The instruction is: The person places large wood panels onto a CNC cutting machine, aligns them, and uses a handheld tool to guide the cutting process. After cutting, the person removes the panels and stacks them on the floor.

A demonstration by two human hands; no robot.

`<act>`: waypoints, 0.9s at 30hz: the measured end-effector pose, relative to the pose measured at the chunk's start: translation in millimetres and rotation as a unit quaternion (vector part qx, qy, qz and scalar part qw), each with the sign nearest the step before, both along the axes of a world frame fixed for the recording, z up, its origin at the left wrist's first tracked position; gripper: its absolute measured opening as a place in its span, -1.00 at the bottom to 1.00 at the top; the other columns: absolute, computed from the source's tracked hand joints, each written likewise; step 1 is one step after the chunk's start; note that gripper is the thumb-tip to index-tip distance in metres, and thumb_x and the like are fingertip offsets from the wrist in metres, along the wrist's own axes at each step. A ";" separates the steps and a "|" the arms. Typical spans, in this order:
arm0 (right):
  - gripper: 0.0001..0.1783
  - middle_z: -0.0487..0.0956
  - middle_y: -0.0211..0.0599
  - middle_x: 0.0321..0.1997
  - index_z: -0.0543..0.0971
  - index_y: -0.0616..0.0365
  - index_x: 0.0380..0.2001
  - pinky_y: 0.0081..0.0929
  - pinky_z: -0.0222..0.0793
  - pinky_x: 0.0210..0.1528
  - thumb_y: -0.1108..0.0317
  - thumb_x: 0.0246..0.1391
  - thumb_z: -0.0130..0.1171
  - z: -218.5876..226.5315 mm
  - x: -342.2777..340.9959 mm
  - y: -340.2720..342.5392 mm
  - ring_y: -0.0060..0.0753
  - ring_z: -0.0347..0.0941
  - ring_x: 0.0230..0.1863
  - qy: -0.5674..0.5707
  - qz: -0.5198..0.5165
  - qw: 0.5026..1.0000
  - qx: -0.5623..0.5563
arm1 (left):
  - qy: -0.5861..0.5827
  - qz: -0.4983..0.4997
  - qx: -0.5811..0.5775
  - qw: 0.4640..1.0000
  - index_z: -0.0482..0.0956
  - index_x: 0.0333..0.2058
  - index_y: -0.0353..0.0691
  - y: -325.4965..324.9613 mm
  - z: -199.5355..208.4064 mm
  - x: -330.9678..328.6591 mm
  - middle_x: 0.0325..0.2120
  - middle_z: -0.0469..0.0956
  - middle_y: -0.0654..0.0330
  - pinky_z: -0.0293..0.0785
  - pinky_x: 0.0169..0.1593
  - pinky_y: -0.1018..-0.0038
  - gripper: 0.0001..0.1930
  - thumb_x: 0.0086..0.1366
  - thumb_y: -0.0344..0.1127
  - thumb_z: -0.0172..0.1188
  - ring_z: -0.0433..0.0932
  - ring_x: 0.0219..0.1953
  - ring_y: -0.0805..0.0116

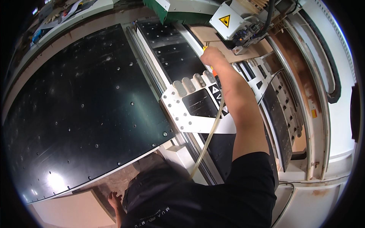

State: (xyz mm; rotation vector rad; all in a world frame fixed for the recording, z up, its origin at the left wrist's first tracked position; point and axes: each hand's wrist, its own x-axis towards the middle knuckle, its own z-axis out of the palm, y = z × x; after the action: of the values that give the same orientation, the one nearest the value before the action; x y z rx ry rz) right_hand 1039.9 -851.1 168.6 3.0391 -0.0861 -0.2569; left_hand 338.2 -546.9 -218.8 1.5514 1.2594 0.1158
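My right arm stretches far forward over the machine bed. The right hand (213,57) is closed around an air blow gun (215,73), of which only yellow and orange bits show past the fingers. A clear yellowish hose (207,146) runs from it back toward my body. Just beyond the hand lies a brown wood panel (203,33), partly under the white machine head. Low at my left side hangs my left hand (115,199), its fingers loosely bent and apart, with nothing in it. A white plate with oval grey pads (176,117) sits nearer to me than the right hand.
A large black table with screw heads (95,102) fills the left. The white machine head (230,22) with a yellow warning triangle stands at the far right, beside a green guard (178,17). Metal rails (146,62) run lengthwise. Assorted items lie on a far-left ledge (72,22).
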 end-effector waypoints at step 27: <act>-0.70 0.64 -0.07 -0.18 0.69 0.14 -0.33 -0.26 0.51 -0.07 0.30 -0.05 0.02 -19.1 75.0 -69.5 -0.10 0.60 -0.16 -0.035 0.269 0.903 -0.332 | 0.025 0.068 -0.065 0.995 0.51 -0.18 -0.36 4.9 2.3 0.4 -0.39 0.52 0.12 0.56 -0.45 0.37 -0.66 0.23 -0.18 0.08 0.52 -0.40 0.31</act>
State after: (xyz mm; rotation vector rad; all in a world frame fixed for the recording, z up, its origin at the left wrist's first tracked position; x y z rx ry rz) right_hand 1114.9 -920.6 149.5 2.2702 0.5386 -0.0500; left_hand 338.5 -542.0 -216.4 1.3634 1.3856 0.0805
